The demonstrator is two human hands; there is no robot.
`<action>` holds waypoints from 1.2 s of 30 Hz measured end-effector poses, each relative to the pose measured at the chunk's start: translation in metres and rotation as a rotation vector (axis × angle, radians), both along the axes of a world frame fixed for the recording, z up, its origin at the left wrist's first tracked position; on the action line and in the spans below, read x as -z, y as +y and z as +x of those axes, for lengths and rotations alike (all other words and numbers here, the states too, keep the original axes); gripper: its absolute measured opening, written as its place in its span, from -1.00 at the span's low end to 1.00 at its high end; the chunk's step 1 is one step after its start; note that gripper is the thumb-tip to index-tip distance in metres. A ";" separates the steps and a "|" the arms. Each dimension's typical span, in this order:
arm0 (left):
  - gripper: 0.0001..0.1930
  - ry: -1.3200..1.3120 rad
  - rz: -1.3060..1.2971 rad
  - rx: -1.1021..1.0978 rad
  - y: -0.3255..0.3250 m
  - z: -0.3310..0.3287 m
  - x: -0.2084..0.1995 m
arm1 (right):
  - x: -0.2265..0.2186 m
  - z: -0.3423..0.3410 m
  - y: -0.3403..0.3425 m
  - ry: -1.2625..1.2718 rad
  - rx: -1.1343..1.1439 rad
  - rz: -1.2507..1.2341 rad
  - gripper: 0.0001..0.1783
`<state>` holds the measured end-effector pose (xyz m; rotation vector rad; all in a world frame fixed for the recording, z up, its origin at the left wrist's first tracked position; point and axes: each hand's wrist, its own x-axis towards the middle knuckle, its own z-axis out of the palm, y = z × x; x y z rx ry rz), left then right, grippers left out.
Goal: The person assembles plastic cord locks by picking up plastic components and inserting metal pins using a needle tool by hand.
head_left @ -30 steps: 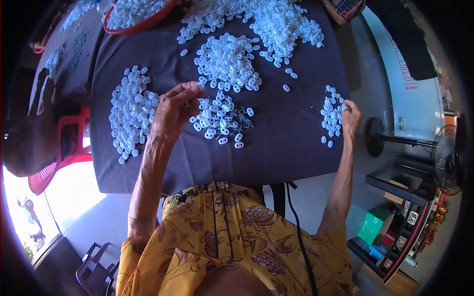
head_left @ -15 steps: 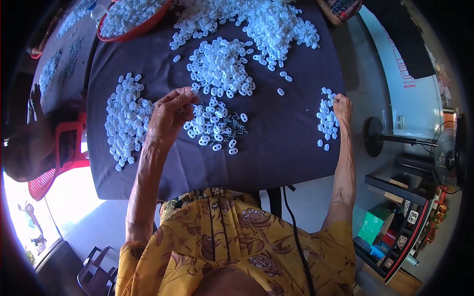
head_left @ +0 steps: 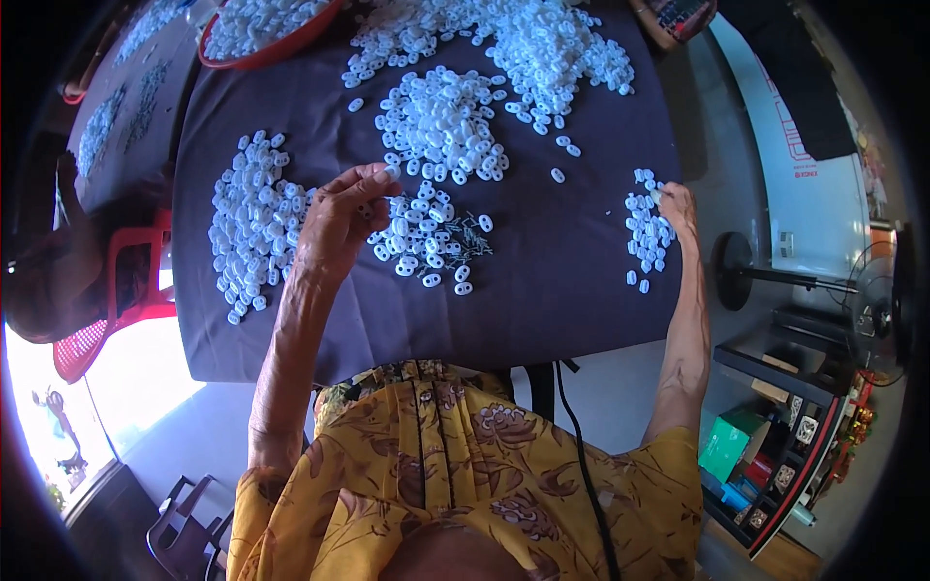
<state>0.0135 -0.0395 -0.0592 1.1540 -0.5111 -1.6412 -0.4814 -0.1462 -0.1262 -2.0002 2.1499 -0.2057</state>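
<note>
My left hand (head_left: 337,225) is raised over the table, thumb and fingers pinched on a white oval piece (head_left: 391,173) with holes in it. Close beside that hand lies a small heap of two-holed white pieces (head_left: 412,232), with short thin dark pins (head_left: 470,237) scattered at its right. At the table's right edge, my right hand (head_left: 681,208) is closed in a pinch. A pale piece (head_left: 657,196) shows at its fingertips, over a small pile of white pieces (head_left: 647,232) with slots or marks on their faces. The palm side of the right hand is hidden.
A larger pile of white pieces (head_left: 254,218) lies left of my left forearm. More heaps (head_left: 441,121) stretch to the far side, near a red basin (head_left: 271,53) of them. Another person's arm (head_left: 657,24) rests at the far right edge. A red chair (head_left: 136,281) stands left.
The whole view has shifted slightly. Both hands stay at nearly the same places over the table, and the left still pinches its piece. The pale piece at my right fingertips shows more plainly.
</note>
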 end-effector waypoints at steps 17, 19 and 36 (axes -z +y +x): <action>-0.87 0.137 -0.001 0.075 0.002 -0.016 -0.013 | -0.082 0.192 0.039 -1.680 -0.202 0.181 -0.72; -0.87 0.148 -0.011 0.072 0.003 -0.016 -0.014 | -0.084 0.203 0.040 -1.693 -0.197 0.189 -0.67; -0.84 0.187 -0.032 0.093 0.004 -0.022 -0.020 | -0.077 0.266 0.043 -2.019 -0.307 0.366 -0.85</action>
